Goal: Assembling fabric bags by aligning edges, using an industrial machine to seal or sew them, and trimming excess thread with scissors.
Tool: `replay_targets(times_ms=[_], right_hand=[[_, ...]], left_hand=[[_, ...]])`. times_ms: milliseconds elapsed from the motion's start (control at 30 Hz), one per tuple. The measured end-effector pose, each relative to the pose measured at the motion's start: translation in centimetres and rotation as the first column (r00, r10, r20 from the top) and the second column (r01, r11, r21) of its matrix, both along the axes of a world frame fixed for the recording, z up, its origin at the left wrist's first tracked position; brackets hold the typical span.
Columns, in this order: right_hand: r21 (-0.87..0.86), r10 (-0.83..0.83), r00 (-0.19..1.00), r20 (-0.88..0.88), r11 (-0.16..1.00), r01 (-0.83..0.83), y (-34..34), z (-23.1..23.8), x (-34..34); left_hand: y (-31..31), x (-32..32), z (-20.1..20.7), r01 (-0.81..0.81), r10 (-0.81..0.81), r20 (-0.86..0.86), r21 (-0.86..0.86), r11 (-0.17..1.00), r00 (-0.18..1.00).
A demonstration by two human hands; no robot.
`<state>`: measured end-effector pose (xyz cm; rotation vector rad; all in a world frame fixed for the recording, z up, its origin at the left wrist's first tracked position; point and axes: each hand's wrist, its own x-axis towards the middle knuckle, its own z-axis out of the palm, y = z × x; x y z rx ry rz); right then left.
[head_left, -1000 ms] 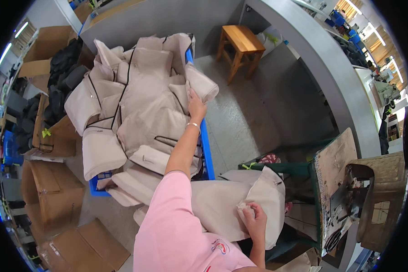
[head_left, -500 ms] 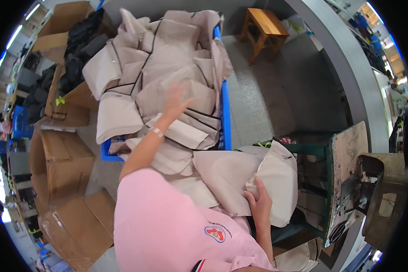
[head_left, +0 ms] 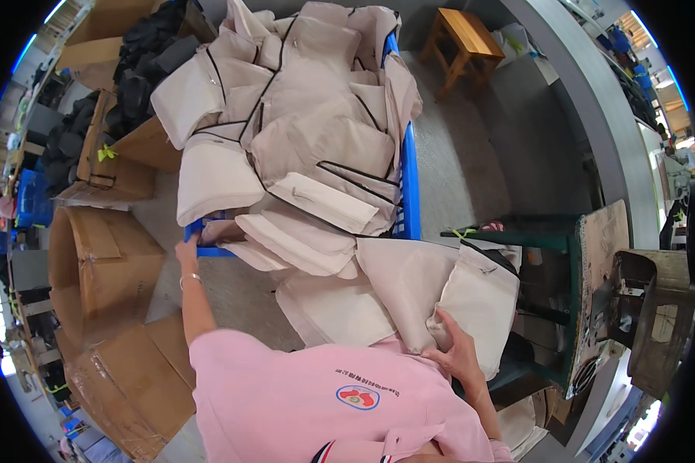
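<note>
A large blue plastic crate [head_left: 411, 185] stands ahead of me, heaped with beige fabric pieces [head_left: 309, 116] edged in black piping. My left hand [head_left: 187, 251] is closed on the crate's near left corner, its fingers partly hidden there. At the lower right, my right hand [head_left: 457, 351] pinches the edge of a beige sewn fabric piece [head_left: 483, 301] with a black-trimmed edge. That piece lies across my front, and its left part spreads towards the crate. Another beige panel [head_left: 332, 309] hangs beside it, below the crate's near rim.
Cardboard boxes [head_left: 116, 270] line the left side, one farther back holding black padded pieces [head_left: 135, 92]. A wooden stool [head_left: 467, 42] stands at the far right. Near my right are a green-framed stand [head_left: 548, 231] with a worn board [head_left: 598, 270] and a grey partition [head_left: 594, 100].
My left hand has moved from above the fabric heap down and left to the crate's corner. My right hand keeps its grip, slightly lower and farther right. The view has shifted a little.
</note>
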<state>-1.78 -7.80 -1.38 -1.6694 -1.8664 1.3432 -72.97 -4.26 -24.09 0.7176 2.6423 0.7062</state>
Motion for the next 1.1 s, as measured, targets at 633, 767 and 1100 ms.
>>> replay_targets(times_ms=[633, 767, 1100], right_hand=[[-0.194, -0.185, 0.970, -0.157, 0.969, 0.153, 0.3, -0.8, -1.6], [-0.179, -0.186, 0.967, -0.177, 0.972, 0.154, 0.2, -1.2, -1.6], [-0.150, -0.208, 0.967, -0.144, 0.971, 0.186, -0.3, -1.1, -2.0]], left_hand=[[0.4, 21.0, 3.8, -0.087, -0.114, 0.685, 0.252, 0.964, 0.719], [2.7, 27.7, 4.1, -0.081, -0.182, 0.795, 0.278, 0.957, 0.578], [9.3, 45.5, 4.5, 0.276, -0.522, 0.796, 0.450, 0.849, 0.306]])
